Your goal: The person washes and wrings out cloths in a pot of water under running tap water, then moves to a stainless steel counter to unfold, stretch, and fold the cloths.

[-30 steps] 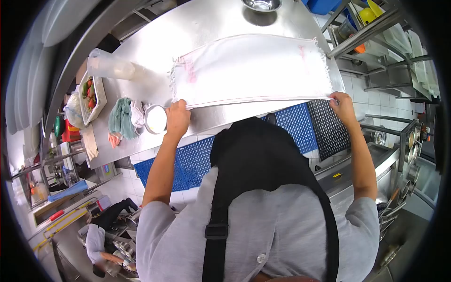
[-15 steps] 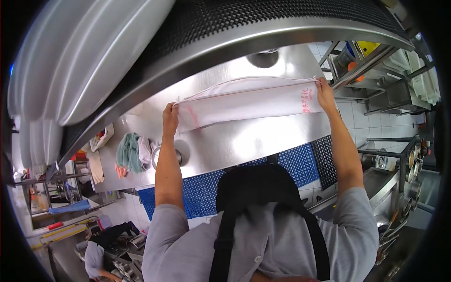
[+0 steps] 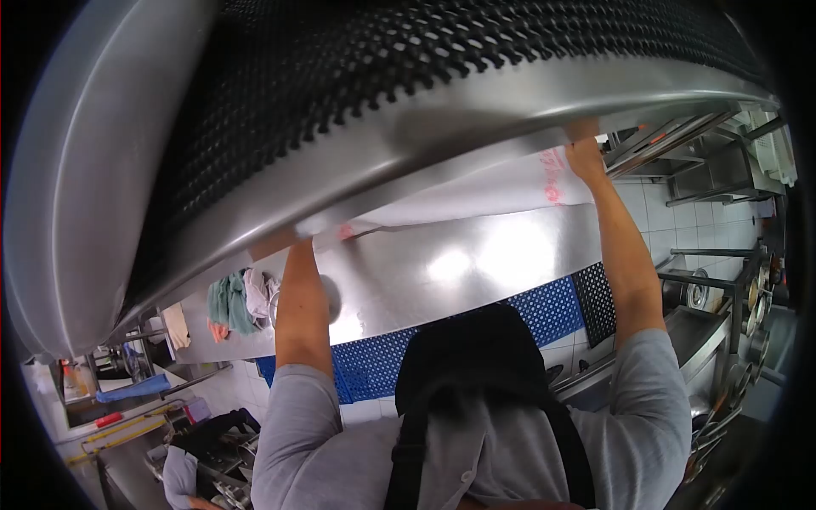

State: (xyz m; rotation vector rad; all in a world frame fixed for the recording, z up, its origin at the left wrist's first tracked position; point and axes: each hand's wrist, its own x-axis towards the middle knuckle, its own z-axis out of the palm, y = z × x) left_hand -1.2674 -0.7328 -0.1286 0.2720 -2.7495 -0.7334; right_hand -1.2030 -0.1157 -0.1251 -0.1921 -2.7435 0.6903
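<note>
A long white cloth (image 3: pixel 476 191) with red printed characters is stretched sideways above the steel worktable, its far edge hidden behind the shelf rim. My right hand (image 3: pixel 585 160) is closed on the cloth's right end, next to the red print. At the left end, the shelf rim covers the fingers of my left hand (image 3: pixel 299 244); only the part near the wrist shows, close to the cloth's left end. A smaller patch of red print lies beside it.
A steel shelf rim (image 3: pixel 476 110) with black mesh matting crosses above my hands. Green and pink rags (image 3: pixel 229 302) lie on the worktable (image 3: pixel 408 276) at left. Blue perforated mats (image 3: pixel 374 361) are below the table edge. Another person (image 3: pixel 180 476) is at lower left.
My head has moved closer to the shelf, so its rim now covers my left fingers and the cloth's far edge. Both arms stay stretched out to the cloth's ends.
</note>
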